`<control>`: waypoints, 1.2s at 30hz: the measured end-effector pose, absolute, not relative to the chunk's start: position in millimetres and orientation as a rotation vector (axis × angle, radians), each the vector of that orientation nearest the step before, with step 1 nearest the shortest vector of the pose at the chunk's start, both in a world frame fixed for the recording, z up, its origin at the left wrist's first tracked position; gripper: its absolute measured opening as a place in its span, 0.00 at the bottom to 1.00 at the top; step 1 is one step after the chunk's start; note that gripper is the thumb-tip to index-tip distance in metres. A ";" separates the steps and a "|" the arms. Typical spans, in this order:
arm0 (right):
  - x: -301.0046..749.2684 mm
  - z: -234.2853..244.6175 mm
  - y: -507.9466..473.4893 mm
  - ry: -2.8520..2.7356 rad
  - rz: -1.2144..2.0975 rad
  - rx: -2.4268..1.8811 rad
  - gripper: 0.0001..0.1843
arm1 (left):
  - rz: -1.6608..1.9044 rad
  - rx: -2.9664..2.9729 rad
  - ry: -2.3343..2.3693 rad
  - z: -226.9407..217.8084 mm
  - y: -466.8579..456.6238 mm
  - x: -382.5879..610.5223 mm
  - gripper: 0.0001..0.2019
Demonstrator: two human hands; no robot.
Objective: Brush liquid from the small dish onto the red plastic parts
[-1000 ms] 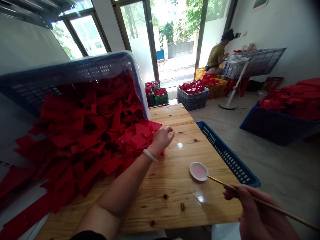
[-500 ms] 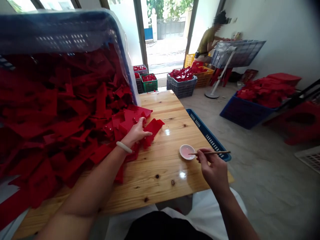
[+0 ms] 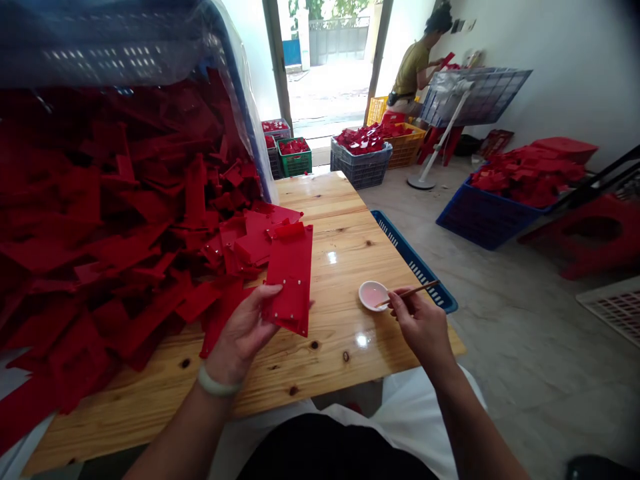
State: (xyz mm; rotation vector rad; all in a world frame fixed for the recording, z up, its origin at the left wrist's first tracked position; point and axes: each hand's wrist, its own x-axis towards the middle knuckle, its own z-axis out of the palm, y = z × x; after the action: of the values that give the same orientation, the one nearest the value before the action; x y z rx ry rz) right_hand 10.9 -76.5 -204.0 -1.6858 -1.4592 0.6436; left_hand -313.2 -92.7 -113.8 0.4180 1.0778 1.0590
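Observation:
My left hand (image 3: 243, 331) grips a flat red rectangular piece (image 3: 291, 277) with small studs and holds it up over the wooden table (image 3: 320, 360). My right hand (image 3: 420, 325) pinches a thin wooden stick (image 3: 411, 293) whose tip rests in a small white dish (image 3: 373, 295) of pinkish liquid. A large heap of red pieces (image 3: 115, 227) spills onto the table from a tipped blue crate (image 3: 115, 40) lined with clear plastic, just left of my left hand.
A low blue basket (image 3: 415, 263) stands by the table's right edge. Crates of red pieces (image 3: 363, 150) sit near the doorway. Another blue bin (image 3: 480, 213) of red pieces is on the right. A person (image 3: 415, 63) works at the back beside a tilted crate on a stand (image 3: 475, 97).
My left hand has pulled one red piece off the heap and lifted it toward me. My right hand has brought the stick's tip to the dish. The view has tilted down.

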 end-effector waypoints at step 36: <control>-57.7 -114.8 -137.6 -1.498 0.921 -1.038 0.10 | 1.002 0.682 1.113 -133.5 -161.9 -270.9 0.37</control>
State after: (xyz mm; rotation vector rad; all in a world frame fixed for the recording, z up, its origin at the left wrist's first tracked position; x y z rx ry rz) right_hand -57.7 -137.6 -114.8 -1.0377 -1.4979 0.9210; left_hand -270.9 -161.9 -133.5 0.6824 1.1126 1.0020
